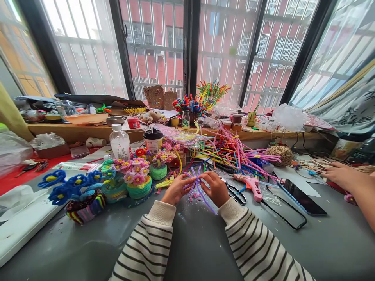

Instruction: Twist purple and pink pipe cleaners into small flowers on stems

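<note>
A: What are the hands doing?
B: The left hand (pixel 174 190) pinches a spidery bundle of thin, fuzzy purple stems (pixel 197 181) from one side, and the right hand (pixel 216 189) grasps it from the other, near where the stems cross.
A: Where is that?
B: Just below the middle of the frame, above the dark grey worktop (pixel 199 242). One long stem slants down beneath the right hand.
A: And around it?
B: Black-handled scissors (pixel 240 198) lie just right of the right hand, then a pink glue gun (pixel 253 188) and a dark, flat phone (pixel 303 198). Behind them sprawls a heap of pink, yellow and red fuzzy stems (pixel 234 146).
A: What's on the left?
B: Fuzzy blue flowers (pixel 60 194) in a striped pot (pixel 84 210), beside pink flowers (pixel 139 171) in a turquoise pot (pixel 140 190).
A: Anyone else?
B: Another person's arm (pixel 359 187) reaches in at the right edge.
</note>
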`<state>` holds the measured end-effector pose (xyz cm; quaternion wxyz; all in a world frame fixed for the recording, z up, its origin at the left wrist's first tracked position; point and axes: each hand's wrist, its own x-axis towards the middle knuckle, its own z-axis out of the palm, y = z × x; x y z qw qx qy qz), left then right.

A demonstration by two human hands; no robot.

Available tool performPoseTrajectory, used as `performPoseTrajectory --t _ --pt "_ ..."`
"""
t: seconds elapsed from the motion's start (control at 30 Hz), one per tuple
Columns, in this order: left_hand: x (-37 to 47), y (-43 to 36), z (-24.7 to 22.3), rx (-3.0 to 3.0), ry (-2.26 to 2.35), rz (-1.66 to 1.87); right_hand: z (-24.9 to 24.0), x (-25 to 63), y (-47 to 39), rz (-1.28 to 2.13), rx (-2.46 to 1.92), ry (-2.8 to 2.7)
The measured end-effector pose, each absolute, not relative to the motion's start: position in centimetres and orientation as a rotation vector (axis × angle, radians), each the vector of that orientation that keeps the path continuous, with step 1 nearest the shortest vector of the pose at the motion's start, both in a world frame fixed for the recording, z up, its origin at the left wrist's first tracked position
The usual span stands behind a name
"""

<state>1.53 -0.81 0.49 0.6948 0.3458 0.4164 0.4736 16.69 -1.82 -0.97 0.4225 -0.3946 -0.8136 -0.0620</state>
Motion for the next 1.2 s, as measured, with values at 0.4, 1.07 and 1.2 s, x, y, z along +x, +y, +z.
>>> performPoseTrajectory --t 0.4,1.07,1.2 --pt "2.0 -0.6 -0.2 0.9 1.025 1.245 -1.0 16.1 -1.7 -0.49 -0.947 -2.058" --pt "2.2 -0.7 -0.2 1.24 0.924 1.353 -0.4 16.7 -1.6 1.145 -1.112 -1.458" --pt "2.1 -0.6 -0.2 1.177 0.958 1.32 -0.4 17.0 -1.9 0.185 -1.035 -1.84"
